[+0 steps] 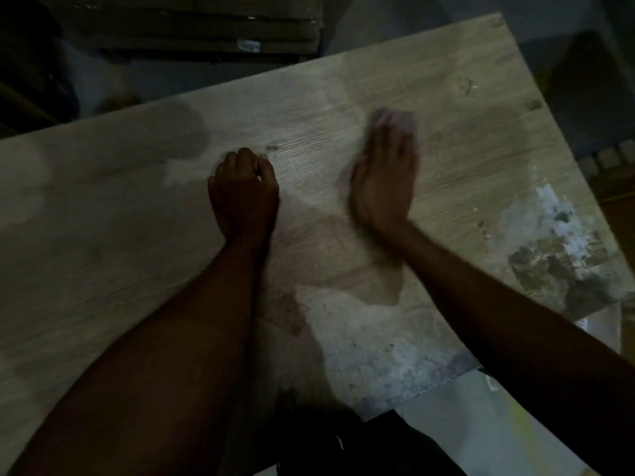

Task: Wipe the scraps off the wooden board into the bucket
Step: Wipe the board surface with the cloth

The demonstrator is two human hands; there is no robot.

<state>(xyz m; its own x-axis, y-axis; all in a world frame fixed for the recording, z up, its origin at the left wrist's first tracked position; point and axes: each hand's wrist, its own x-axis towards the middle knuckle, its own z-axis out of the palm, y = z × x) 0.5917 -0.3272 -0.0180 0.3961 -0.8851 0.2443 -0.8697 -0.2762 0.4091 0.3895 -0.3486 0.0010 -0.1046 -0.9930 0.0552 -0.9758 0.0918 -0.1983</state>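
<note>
Setting: dim workroom; floor and dark stacked material lie beyond the far edge of the wooden board.
Wooden board: one, large, pale grain, filling most of the view and lying flat at an angle; whatever carries it, bench or otherwise, is hidden beneath it.
Scraps: small dark flecks near the board's far right corner; grey-white crusted residue along the board's right edge, and more of it toward the near right edge. Too many and too blurred to count.
Handling, judged: board looks stiff, heavy and smooth-faced, and need not be lifted. Loose flecks should be light and slide under a flat palm; the crusted patches may cling and need scraping. No take-hold point is needed; press the palm flat and sweep toward an edge.
Right hand: one, grip apart, fingers straight and together, palm down on the board right of centre, motion-blurred.
Left hand: one, grip curled closed into a loose fist resting on the board's centre; whether it encloses anything cannot be told.
Bucket: none identifiable; a pale shape sits off the board's near right corner, identity uncertain.
Count: two hands, one board.
</note>
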